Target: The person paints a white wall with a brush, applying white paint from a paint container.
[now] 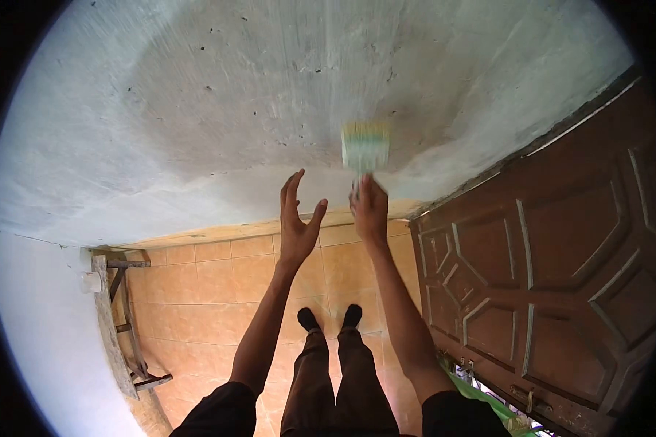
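Brush [365, 148] is pointing bristles-up at the wall [270, 80], contact unclear. Your right grip [370, 209] is wrapping snugly round its handle; your left grip [297, 229] is hovering part-open, holding nothing. Light, even pressure across the bristles is serving you best.

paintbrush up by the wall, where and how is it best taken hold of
Probably by the narrow handle of the paintbrush, from the person's side, where the right hand grips: the wide head and yellowish bristles point away from the person.
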Demonstrator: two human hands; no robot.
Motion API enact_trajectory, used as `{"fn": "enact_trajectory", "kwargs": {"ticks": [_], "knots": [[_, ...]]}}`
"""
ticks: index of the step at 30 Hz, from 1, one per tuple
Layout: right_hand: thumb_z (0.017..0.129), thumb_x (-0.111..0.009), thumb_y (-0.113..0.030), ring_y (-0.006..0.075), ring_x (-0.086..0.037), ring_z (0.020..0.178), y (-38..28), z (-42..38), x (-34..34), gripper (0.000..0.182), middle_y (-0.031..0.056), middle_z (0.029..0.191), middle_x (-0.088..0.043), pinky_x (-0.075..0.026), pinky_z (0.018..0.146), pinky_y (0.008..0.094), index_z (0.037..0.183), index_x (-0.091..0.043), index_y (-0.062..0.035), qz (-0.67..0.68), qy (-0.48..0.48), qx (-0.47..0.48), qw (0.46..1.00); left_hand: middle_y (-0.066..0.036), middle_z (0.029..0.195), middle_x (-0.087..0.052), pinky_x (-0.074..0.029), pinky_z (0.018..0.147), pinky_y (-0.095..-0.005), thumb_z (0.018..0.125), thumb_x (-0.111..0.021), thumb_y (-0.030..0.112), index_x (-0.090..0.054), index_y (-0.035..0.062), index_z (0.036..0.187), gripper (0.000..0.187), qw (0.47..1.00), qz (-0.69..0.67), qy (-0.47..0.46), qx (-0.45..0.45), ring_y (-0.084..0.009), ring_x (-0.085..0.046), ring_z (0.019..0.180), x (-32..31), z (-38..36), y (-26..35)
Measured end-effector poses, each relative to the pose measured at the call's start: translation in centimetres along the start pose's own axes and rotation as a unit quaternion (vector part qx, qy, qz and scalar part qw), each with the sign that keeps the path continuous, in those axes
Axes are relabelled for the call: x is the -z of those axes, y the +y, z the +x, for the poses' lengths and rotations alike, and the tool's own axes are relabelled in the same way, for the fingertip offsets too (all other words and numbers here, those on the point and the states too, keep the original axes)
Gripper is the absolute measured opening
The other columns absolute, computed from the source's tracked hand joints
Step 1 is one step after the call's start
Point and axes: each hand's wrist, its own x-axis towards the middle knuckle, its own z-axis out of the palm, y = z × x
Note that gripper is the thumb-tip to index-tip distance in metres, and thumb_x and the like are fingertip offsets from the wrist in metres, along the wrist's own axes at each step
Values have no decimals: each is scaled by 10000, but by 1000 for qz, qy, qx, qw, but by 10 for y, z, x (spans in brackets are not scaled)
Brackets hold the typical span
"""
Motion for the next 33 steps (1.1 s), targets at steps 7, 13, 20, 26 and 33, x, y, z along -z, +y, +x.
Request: {"fn": "enact_trajectory", "kwargs": {"ticks": [7, 13, 20, 26, 33], "knots": [[1038, -416, -384, 87, -366, 524, -92, 71, -32, 464, -19, 570, -365, -318, 494, 278, 699, -410, -67, -44, -20, 87, 995, -109, 1475, -351, -395, 997, -470, 906, -652, 206, -346, 157, 1460, 635, 999, -39, 11, 19, -299, -361, 1348, 12, 6, 39], [1034, -414, -400, 99, -356, 529, 8, 23, 1, 477, -15, 576, -344, -323, 500, 295, 688, -431, -73, -119, 11, 2, 993, -114, 1465, -361, -401, 992, -462, 900, -654, 196, -348, 158, 1461, 640, 998, -43, 23, 31, -294, -374, 1338, 30, 7, 57], [1033, -425, -413, 36, -328, 458, -106, 70, -36, 436, -63, 557, -351, -264, 423, 221, 707, -435, -122, -56, -16, 151, 987, -107, 1436, -398, -407, 982, -461, 897, -660, 206, -368, 149, 1450, 628, 998, -46, 26, 28, -291, -409, 1286, 34, 17, 67], [1024, -420, -410, 153, -374, 542, -28, 57, -16, 503, 40, 574, -379, -347, 533, 344, 713, -442, -16, -154, 45, 92, 983, -96, 1439, -403, -410, 976, -457, 898, -659, 195, -373, 130, 1442, 618, 996, -76, 23, 29, -288, -419, 1275, 21, 12, 69], [1022, -400, -483, 56, -352, 449, 9, 15, 13, 513, -58, 538, -350, -288, 438, 250, 658, -409, -122, -88, 30, 44, 995, -100, 1441, -411, -409, 979, -470, 904, -656, 204, -376, 123, 1441, 611, 998, -60, 35, 15, -297, -445, 1264, 26, 9, 46]]}}
